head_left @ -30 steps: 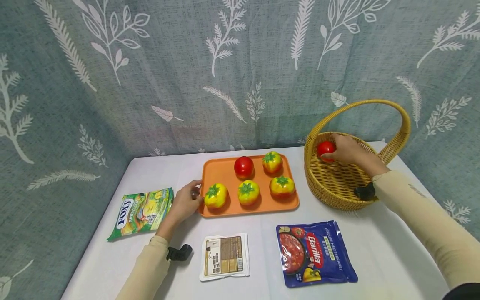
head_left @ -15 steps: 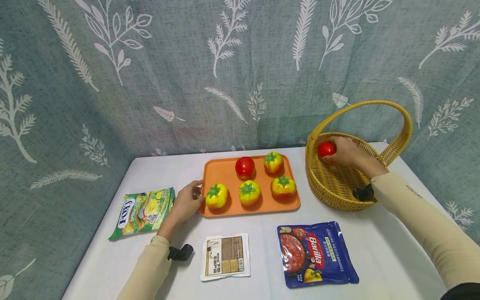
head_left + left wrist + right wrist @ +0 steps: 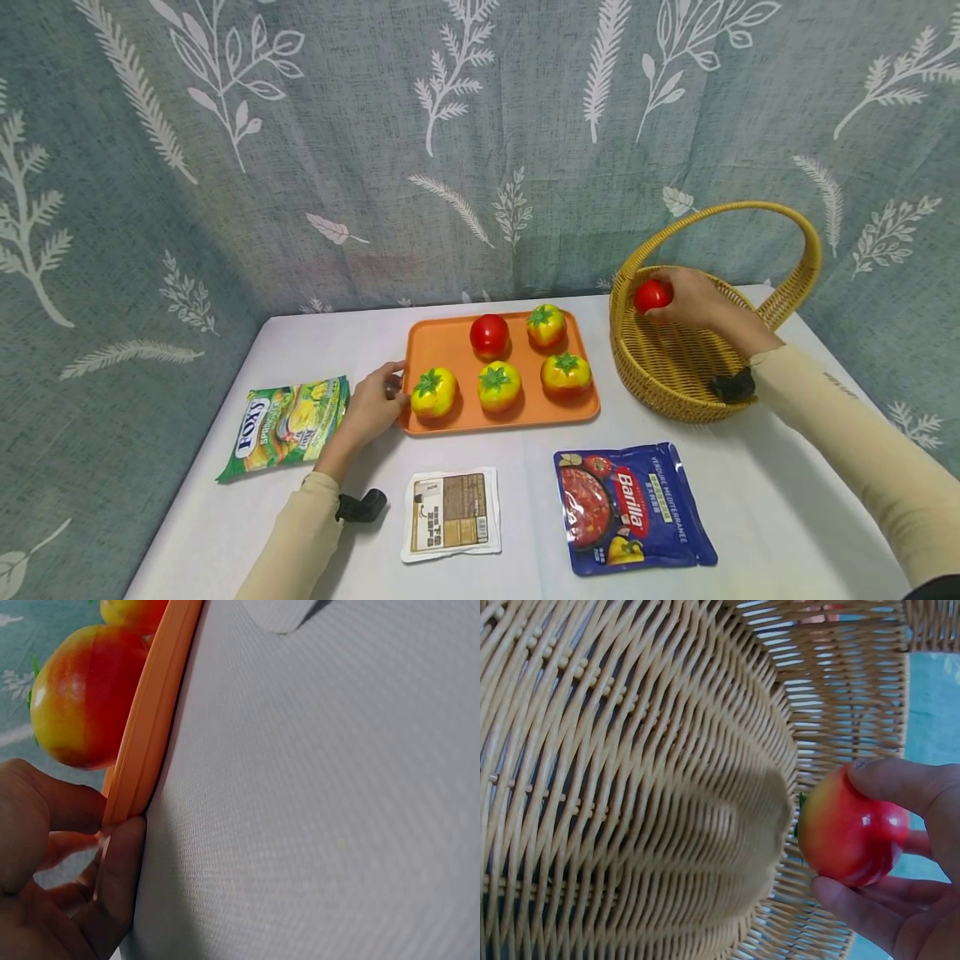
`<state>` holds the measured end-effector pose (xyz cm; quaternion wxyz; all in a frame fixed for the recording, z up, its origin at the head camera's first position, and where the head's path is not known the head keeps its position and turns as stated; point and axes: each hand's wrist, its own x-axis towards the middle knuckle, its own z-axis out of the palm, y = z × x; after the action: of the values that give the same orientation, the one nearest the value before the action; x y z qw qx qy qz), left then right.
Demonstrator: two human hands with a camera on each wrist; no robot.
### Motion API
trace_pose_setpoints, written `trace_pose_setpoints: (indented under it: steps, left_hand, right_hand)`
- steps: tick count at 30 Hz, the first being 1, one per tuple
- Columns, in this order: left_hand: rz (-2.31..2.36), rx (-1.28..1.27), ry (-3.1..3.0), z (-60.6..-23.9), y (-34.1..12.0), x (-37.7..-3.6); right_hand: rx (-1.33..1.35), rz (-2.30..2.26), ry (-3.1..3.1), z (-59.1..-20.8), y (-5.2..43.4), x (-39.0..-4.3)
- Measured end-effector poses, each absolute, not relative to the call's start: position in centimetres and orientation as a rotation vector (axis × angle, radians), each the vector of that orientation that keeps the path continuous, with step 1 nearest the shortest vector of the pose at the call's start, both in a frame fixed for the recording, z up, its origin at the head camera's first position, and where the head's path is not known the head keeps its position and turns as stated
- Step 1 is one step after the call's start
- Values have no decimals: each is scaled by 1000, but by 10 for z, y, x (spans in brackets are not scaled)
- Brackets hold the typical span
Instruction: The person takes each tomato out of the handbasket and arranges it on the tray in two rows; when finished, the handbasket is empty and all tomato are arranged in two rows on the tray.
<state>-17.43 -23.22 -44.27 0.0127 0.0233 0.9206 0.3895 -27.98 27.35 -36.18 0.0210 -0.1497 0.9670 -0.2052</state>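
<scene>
Red tomato (image 3: 652, 296): head view, held by the right hand (image 3: 693, 302) inside the basket (image 3: 675, 367), up by the far-left rim, under the handle. Fingers curl round it. Vs. 1 s ago: tomato and hand barely shifted, a touch higher and nearer the rim; basket same spot.
Left hand (image 3: 371, 408): rests at the left edge of the orange tray (image 3: 450, 342), fingers pinching its rim. No change vs. earlier frames.
Tray contents: 1 red tomato-shaped piece at back, 4 yellow-red ones w/ green tops; nearest to the left hand is the front-left one (image 3: 433, 392). All unmoved.
Table (image 3: 750, 500), white cloth: green snack bag (image 3: 285, 423) at left, small white packet (image 3: 450, 512) front centre, blue sauce pouch (image 3: 632, 508) front right. Same places as before.

Left wrist view: thumb and fingers (image 3: 112, 892) clamp the tray rim (image 3: 154, 720); the yellow-red fruit (image 3: 86, 694) sits just inside the rim, close to the thumb. White cloth (image 3: 337, 810) fills the rest.

Right wrist view: red tomato (image 3: 851, 829) pinched between thumb above and fingers (image 3: 855, 907) below, right hand (image 3: 915, 900) at frame's lower right. Tomato hangs over the woven basket wall (image 3: 630, 787), not touching the weave as far as can be told.
</scene>
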Motion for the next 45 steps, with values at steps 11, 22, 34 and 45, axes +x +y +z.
trace_pose_setpoints:
  steps: [11, 22, 34, 45]
  left_hand:
    - [1204, 60, 2875, -442, -232, -174]
    - [1192, 108, 2887, -441, -233, -174]
    - [1178, 87, 2887, -444, -233, -176]
    - [1193, 105, 2890, -443, -233, -175]
  right_hand:
    - [-524, -650, 3011, -342, 269, -255]
    - [-517, -721, 3074, -331, 273, -218]
    - [-597, -796, 3150, -319, 271, -180]
    - [-774, -838, 3253, -318, 262, -152]
